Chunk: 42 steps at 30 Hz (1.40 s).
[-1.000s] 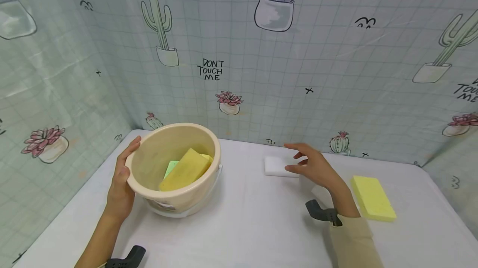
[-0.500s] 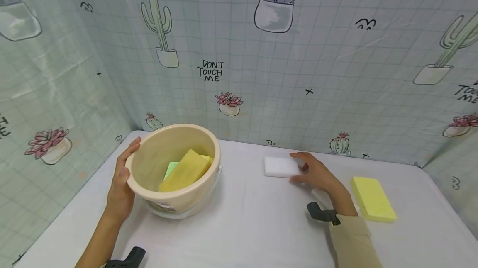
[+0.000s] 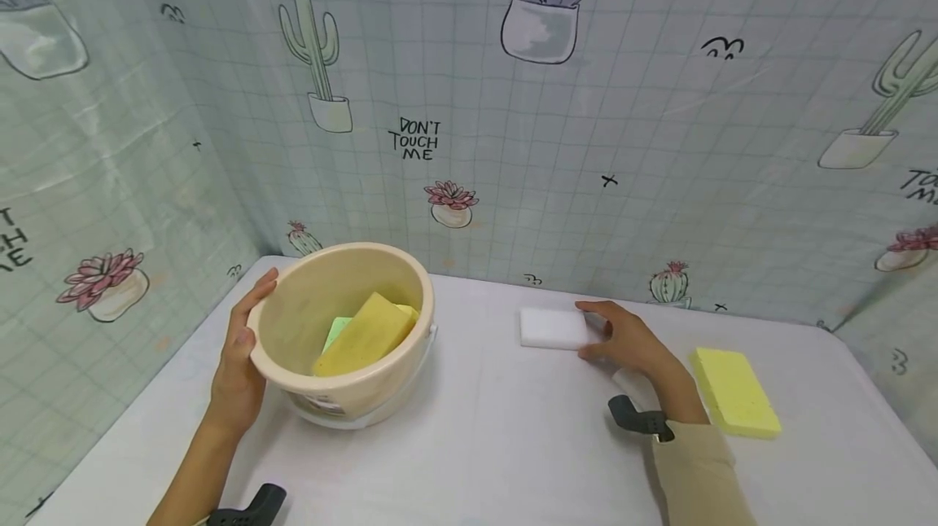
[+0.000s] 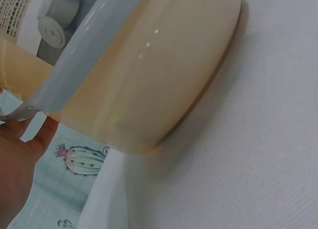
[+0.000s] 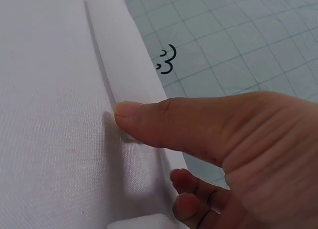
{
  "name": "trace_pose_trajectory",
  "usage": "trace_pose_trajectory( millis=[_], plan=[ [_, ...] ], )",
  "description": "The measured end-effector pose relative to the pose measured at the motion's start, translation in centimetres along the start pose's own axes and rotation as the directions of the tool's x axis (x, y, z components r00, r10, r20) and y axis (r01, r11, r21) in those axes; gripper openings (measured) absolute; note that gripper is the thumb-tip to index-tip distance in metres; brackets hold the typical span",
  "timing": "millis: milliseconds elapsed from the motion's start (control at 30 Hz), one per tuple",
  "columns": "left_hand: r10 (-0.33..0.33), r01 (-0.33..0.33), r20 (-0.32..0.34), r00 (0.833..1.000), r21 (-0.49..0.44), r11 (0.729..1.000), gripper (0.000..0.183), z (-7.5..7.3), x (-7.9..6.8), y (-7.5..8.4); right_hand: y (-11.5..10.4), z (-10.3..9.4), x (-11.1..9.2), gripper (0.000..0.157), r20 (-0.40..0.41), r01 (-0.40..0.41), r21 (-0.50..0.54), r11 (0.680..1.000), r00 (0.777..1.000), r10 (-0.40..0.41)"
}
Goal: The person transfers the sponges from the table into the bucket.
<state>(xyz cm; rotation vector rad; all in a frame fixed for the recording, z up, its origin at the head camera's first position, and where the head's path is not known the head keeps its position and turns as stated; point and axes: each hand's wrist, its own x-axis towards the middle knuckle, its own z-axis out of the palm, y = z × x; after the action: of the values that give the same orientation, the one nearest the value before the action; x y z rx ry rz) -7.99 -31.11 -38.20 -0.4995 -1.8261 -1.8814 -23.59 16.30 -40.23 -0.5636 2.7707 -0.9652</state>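
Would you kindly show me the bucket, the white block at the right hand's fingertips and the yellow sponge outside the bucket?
Bucket (image 3: 308, 300), head view, on its bare inner wall.
White block (image 3: 550, 326), head view, on its top face.
Yellow sponge (image 3: 735, 390), head view, on its top face.

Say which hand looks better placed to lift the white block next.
Probably the right hand: it sits right at one end of the white block. The left hand grips the bucket and is farther from the block.
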Motion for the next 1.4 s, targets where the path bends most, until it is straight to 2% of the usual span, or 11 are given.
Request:
trace_pose_trajectory(
  millis=[133, 533, 767, 867, 1067, 1300, 1400],
  plan=[
    [-0.003, 0.003, -0.005, 1.000, 0.011, 1.000, 0.052, 0.1, 0.0, 0.0, 0.2, 0.1, 0.0, 0.071, 0.014, -0.003, 0.039, 0.999, 1.000, 0.002],
    [-0.011, 0.011, -0.015, 1.000, 0.005, 1.000, 0.053, 0.1, 0.0, 0.0, 1.2, 0.2, 0.0, 0.069, 0.029, 0.067, 0.108, 0.992, 0.997, -0.070],
    [-0.011, 0.011, -0.006, 1.000, -0.031, 0.999, 0.053, 0.1, 0.2, -0.1, 1.9, 0.4, 0.3, 0.067, 0.026, 0.046, 0.114, 0.992, 0.998, -0.049],
    [-0.018, 0.018, -0.017, 1.000, -0.016, 1.000, 0.053, 0.1, 0.0, -0.1, 2.0, 0.4, 0.3, 0.067, 0.037, 0.049, 0.118, 0.992, 0.998, -0.054],
    [-0.027, 0.027, -0.023, 0.999, -0.002, 1.000, 0.053, -0.1, -0.2, -0.2, 1.6, 0.1, 0.2, 0.066, 0.027, 0.040, 0.164, 0.986, 0.999, -0.045],
    [-0.057, 0.057, -0.048, 0.997, 0.002, 0.998, 0.054, 0.0, -0.3, 0.1, 0.7, -0.9, -0.2, 0.065, 0.004, 0.039, 0.287, 0.957, 0.999, -0.042],
    [-0.048, 0.047, -0.036, 0.998, -0.002, 0.999, 0.054, -0.1, -0.3, 0.0, -0.2, -1.4, -0.4, 0.064, -0.009, 0.051, 0.317, 0.947, 0.999, -0.050]
  ],
)
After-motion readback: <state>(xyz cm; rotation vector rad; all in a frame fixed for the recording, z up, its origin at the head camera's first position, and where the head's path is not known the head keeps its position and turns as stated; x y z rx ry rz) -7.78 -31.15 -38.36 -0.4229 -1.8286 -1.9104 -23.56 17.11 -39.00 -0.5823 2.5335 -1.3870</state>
